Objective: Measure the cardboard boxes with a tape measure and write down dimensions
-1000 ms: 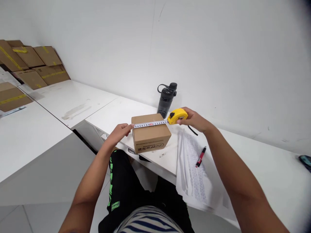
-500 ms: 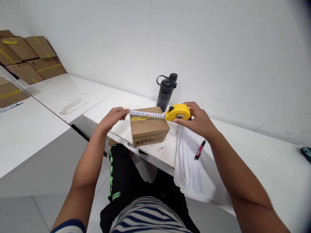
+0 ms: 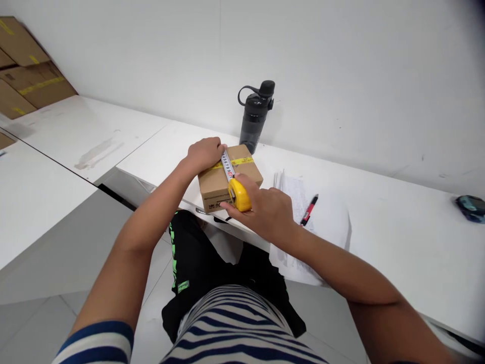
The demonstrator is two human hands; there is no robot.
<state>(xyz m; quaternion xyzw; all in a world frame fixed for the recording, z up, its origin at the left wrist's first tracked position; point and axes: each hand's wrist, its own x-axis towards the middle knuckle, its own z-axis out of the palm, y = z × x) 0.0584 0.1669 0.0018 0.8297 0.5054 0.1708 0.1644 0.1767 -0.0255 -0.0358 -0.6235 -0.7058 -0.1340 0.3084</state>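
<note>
A small brown cardboard box (image 3: 244, 174) with yellow tape across its top sits near the front edge of the white table. My right hand (image 3: 269, 210) grips the yellow case of a tape measure (image 3: 241, 196) at the box's near top edge. The white numbered blade (image 3: 227, 164) runs from the case over the box top toward the far side. At its far end, my left hand (image 3: 206, 151) is closed, with fingertips pinching the blade's end by the box's far left edge.
Behind the box stands a dark water bottle (image 3: 254, 116). To the right lie printed papers (image 3: 293, 197) with a red and black pen (image 3: 309, 210) on them. A dark round object (image 3: 471, 207) rests far right. Taped cardboard boxes (image 3: 38, 83) are stacked at the far left.
The tape measure has turned from lying left to right across the box to running front to back. My right hand came nearer and left; my left hand moved to the far edge.
</note>
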